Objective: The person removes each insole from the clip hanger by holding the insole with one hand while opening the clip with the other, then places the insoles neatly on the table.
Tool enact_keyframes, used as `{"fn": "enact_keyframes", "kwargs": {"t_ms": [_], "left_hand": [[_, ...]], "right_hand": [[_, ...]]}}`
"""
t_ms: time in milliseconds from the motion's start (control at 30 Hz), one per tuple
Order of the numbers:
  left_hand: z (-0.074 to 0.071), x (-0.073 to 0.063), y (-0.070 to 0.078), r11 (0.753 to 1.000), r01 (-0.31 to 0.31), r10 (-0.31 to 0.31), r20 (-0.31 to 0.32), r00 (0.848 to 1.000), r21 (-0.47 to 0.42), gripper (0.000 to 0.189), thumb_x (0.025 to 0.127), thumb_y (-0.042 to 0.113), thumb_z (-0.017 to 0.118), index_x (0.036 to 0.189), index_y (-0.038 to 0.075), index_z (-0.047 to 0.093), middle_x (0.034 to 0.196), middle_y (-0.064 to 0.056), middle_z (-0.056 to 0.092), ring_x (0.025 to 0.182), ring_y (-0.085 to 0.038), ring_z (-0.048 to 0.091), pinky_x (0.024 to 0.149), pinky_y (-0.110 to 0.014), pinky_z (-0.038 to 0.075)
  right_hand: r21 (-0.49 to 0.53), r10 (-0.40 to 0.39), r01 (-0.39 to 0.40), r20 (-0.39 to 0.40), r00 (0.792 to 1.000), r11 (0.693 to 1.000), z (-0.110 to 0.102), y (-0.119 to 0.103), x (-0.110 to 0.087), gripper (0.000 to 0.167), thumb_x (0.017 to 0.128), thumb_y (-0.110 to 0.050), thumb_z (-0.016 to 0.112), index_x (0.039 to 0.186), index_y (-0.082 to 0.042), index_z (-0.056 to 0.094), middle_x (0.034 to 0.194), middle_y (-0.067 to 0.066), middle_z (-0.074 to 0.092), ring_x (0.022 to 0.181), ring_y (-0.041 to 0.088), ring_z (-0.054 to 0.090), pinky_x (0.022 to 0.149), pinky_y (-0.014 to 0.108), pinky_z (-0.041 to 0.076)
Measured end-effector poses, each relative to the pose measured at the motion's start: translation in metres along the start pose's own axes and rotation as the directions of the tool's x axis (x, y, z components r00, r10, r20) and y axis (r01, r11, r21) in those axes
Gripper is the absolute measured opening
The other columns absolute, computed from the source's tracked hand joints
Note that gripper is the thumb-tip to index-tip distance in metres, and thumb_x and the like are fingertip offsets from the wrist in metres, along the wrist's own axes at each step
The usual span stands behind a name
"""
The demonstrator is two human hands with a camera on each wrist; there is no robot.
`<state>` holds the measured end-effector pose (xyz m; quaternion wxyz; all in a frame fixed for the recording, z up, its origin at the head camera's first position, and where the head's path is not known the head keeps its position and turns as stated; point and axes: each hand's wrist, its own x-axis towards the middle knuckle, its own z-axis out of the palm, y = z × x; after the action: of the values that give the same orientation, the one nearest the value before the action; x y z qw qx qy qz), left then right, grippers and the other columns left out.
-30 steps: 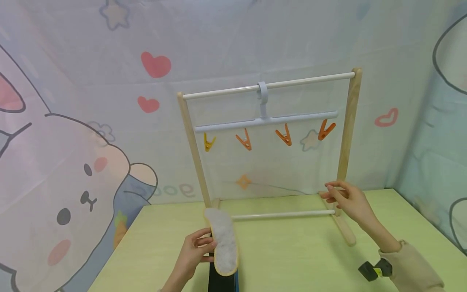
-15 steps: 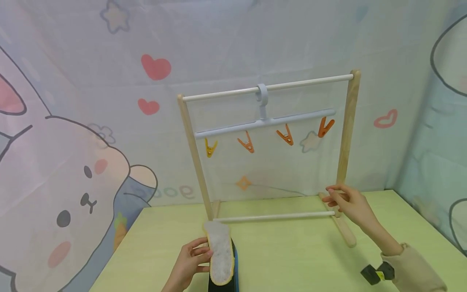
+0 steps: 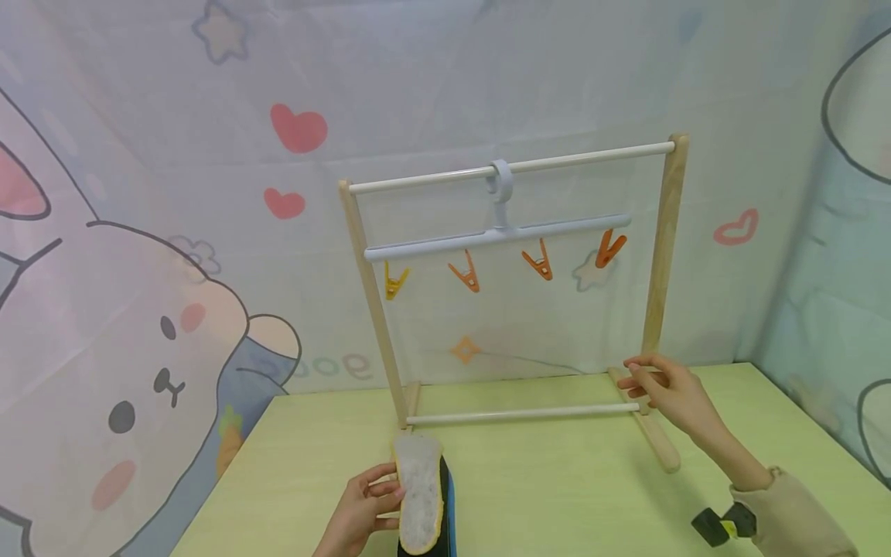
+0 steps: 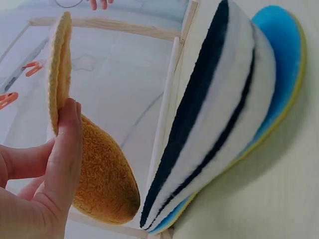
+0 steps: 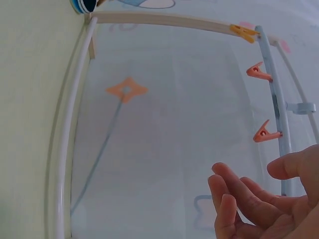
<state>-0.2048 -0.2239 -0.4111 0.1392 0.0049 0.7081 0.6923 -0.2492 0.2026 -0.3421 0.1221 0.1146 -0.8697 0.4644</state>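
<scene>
My left hand [image 3: 360, 507] pinches a fluffy white insole [image 3: 420, 495] by its left edge, thumb on the near face. In the left wrist view, the tan, fuzzy underside of this insole [image 4: 107, 174] shows past my fingers. Behind and below it lies a pile of insoles [image 4: 214, 114] in black, white and blue layers; the held one overlaps this pile [image 3: 445, 510] in the head view. My right hand [image 3: 664, 391] hovers by the right foot of a wooden rack, fingers loosely bent, holding nothing. A hanger [image 3: 501, 236] with yellow and orange clips hangs above.
The wooden rack [image 3: 664, 255] stands at the back of the pale green table [image 3: 543, 487], its white lower bar [image 3: 522, 415] crossing close to the tabletop. Behind it hangs a printed cloth [image 3: 445, 77]. The clips [image 3: 541, 261] dangle along the hanger.
My left hand has lowered the insole toward the pile, and the insole has tipped more upright. The hanger has swung slightly. My right hand has hardly moved.
</scene>
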Motion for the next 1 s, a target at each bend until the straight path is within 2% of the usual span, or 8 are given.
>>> {"fn": "enact_keyframes", "kwargs": {"t_ms": [267, 600, 800, 1000], "left_hand": [[-0.002, 0.001, -0.006, 1.000, 0.009, -0.009, 0.010, 1.000, -0.016, 0.054, 0.085, 0.007, 0.057, 0.131, -0.006, 0.032, 0.081, 0.010, 0.063, 0.072, -0.008, 0.062, 0.059, -0.024, 0.053], [-0.005, 0.003, -0.013, 0.999, 0.036, -0.035, 0.030, 0.999, -0.033, 0.050, 0.085, 0.006, 0.057, 0.129, -0.006, 0.035, 0.080, 0.008, 0.063, 0.071, -0.007, 0.062, 0.058, -0.023, 0.053], [-0.006, 0.004, -0.018, 0.998, 0.054, -0.054, 0.049, 0.997, -0.008, 0.048, 0.085, 0.006, 0.057, 0.128, -0.005, 0.037, 0.080, 0.007, 0.063, 0.070, -0.007, 0.063, 0.056, -0.023, 0.052], [-0.006, 0.003, -0.017, 0.995, 0.085, -0.088, 0.051, 0.995, 0.045, 0.052, 0.086, 0.005, 0.055, 0.130, -0.009, 0.032, 0.077, 0.006, 0.060, 0.066, -0.005, 0.060, 0.053, -0.020, 0.050]], "right_hand": [[-0.007, -0.007, 0.007, 0.002, 1.000, 1.000, 0.000, 0.003, -0.001, 0.036, 0.096, -0.023, 0.040, 0.116, 0.006, 0.049, 0.095, 0.021, 0.067, 0.073, -0.007, 0.057, 0.058, 0.021, 0.050], [0.036, 0.020, -0.021, 0.023, 1.000, 0.999, 0.003, 0.005, -0.003, 0.036, 0.095, -0.022, 0.041, 0.116, 0.006, 0.048, 0.094, 0.021, 0.067, 0.073, -0.003, 0.060, 0.058, 0.021, 0.051], [0.019, 0.036, -0.037, 0.036, 0.999, 0.999, 0.004, 0.005, -0.006, 0.038, 0.095, -0.026, 0.041, 0.117, 0.004, 0.048, 0.095, 0.020, 0.067, 0.073, -0.004, 0.060, 0.059, 0.022, 0.050], [0.001, 0.039, -0.039, 0.039, 0.998, 0.999, 0.003, 0.006, -0.006, 0.038, 0.095, -0.028, 0.040, 0.117, 0.002, 0.049, 0.095, 0.019, 0.067, 0.074, 0.001, 0.063, 0.060, 0.023, 0.049]]}}
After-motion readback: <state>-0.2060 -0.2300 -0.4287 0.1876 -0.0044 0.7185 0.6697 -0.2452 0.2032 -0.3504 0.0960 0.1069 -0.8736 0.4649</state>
